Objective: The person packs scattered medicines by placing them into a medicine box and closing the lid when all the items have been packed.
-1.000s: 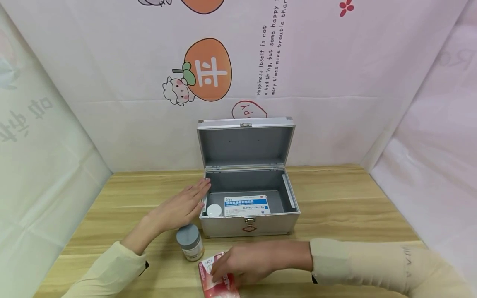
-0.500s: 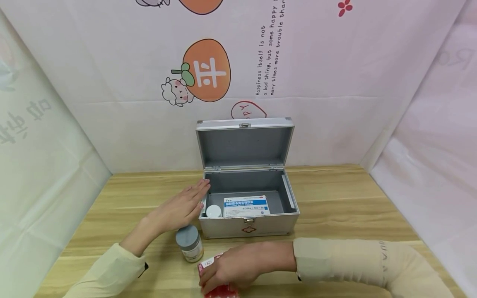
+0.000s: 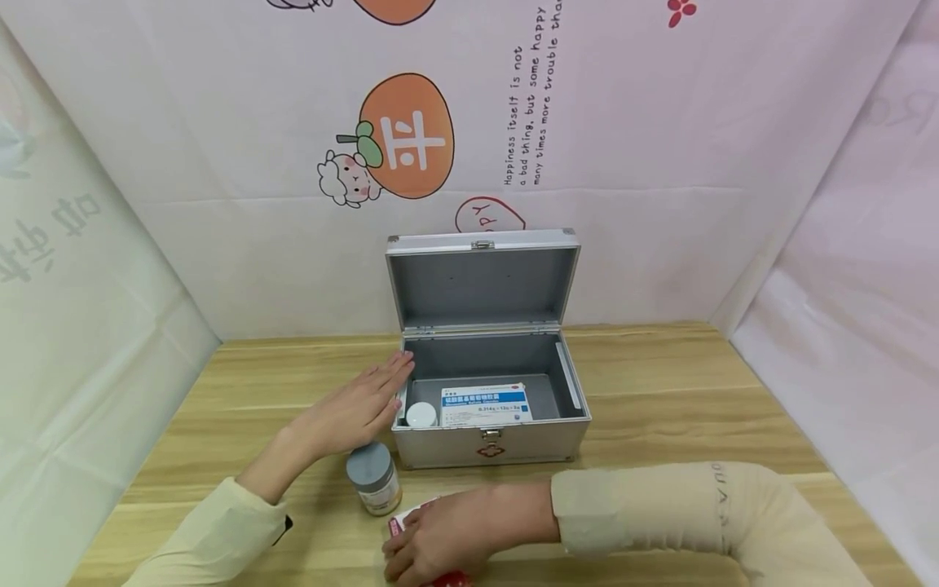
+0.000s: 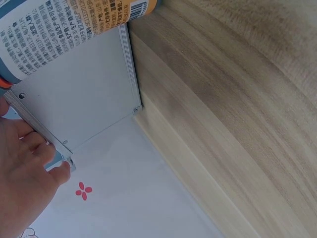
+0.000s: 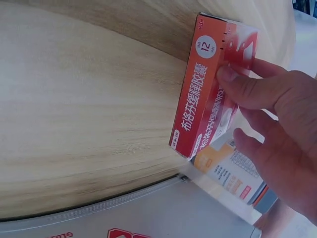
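My right hand (image 3: 447, 534) holds a red and white medicine box (image 5: 198, 84) near the table's front edge, thumb on one face and fingers at the opposite side. From the head view, the hand covers most of the box. My left hand (image 3: 355, 412) lies over the left rim of an open silver first-aid box (image 3: 455, 448); the left wrist view shows its fingers (image 4: 37, 141) bent over that rim. Just below the left hand stands a grey-lidded bottle (image 3: 377, 489) with a white and orange label.
Inside the first-aid box are a white-capped bottle (image 3: 421, 415) at the left and a blue and white medicine box (image 3: 484, 408) beside it. Its raised lid (image 3: 484, 285) leans toward the printed cloth backdrop (image 3: 623, 204). Wood-grained table (image 3: 660, 391) extends to both sides.
My right hand has shifted left and toward the front edge, covering more of the red medicine box, with its fingers now around it. The left hand keeps its place on the rim.
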Available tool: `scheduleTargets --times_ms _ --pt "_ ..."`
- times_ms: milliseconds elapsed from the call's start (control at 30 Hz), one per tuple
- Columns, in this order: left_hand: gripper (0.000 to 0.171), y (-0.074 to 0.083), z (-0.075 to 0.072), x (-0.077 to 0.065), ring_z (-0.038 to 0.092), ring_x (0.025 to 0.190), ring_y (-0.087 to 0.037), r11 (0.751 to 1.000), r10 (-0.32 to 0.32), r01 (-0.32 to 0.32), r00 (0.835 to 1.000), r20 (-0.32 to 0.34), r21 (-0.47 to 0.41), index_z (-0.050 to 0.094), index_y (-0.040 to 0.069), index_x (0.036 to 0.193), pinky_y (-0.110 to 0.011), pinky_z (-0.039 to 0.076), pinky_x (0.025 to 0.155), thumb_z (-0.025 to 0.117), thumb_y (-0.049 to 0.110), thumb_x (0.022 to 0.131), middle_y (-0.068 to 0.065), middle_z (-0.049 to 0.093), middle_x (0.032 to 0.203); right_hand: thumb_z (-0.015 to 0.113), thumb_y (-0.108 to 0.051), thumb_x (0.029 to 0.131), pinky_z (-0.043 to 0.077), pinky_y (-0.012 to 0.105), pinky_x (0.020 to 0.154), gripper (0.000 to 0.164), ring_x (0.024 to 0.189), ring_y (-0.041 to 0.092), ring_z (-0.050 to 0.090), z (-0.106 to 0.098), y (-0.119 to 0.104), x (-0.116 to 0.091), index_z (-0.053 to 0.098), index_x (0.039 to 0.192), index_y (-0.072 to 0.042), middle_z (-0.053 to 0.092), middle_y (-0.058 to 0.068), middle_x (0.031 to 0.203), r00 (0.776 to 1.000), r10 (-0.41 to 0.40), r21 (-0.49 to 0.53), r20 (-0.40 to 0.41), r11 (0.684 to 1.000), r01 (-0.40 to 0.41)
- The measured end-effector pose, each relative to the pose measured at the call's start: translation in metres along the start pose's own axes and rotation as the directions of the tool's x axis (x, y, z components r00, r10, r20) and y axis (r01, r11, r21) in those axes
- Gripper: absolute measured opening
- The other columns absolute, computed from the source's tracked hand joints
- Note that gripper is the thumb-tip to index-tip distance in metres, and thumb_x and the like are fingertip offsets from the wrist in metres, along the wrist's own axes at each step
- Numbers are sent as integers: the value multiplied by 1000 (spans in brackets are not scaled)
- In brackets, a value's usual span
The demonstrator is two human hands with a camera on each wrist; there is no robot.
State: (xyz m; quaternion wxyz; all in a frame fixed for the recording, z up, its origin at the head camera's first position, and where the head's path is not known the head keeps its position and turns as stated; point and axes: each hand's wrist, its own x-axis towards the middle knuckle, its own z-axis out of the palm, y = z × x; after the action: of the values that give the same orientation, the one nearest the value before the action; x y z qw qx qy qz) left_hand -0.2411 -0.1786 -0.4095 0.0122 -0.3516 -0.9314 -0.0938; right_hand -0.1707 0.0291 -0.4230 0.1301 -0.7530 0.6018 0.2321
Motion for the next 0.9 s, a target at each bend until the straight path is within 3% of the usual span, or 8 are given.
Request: scheduleTargets --times_ms 233,400,733,900 --pt "59 -1 0 0 17 155 -29 1000 7 -7 1000 -3 5 24 0 157 -53 26 123 37 30 108 -14 18 167 57 -25 102 25 23 123 48 148 4 30 -2 -1 7 45 148 -30 44 -16 152 1000 -3 -27 -7 1000 3" --pt "59 0 0 1 17 155 -29 1000 6 -6 1000 0 2 24 1 157 -52 26 123 37 30 108 -14 17 167 48 -29 105 28 25 122 41 139 2 41 -5 -4 11 47 146 -31 51 -17 145 1000 2 -109 -7 994 -3" --pt "58 0 0 0 19 155 -29 1000 10 -10 1000 -5 1 26 0 156 -53 27 123 39 29 108 -15 19 166 59 -30 99 40 30 113 39 124 5 49 -9 -2 13 53 137 -36 56 -18 134 1000 10 -248 2 969 -9" --pt "58 0 -1 1 19 155 -30 1000 13 -13 1000 -7 3 26 -1 156 -53 27 122 38 28 108 -15 19 166 68 -31 94 43 27 111 38 124 5 47 -9 2 10 59 130 -38 54 -15 132 1000 14 -223 9 975 -12"
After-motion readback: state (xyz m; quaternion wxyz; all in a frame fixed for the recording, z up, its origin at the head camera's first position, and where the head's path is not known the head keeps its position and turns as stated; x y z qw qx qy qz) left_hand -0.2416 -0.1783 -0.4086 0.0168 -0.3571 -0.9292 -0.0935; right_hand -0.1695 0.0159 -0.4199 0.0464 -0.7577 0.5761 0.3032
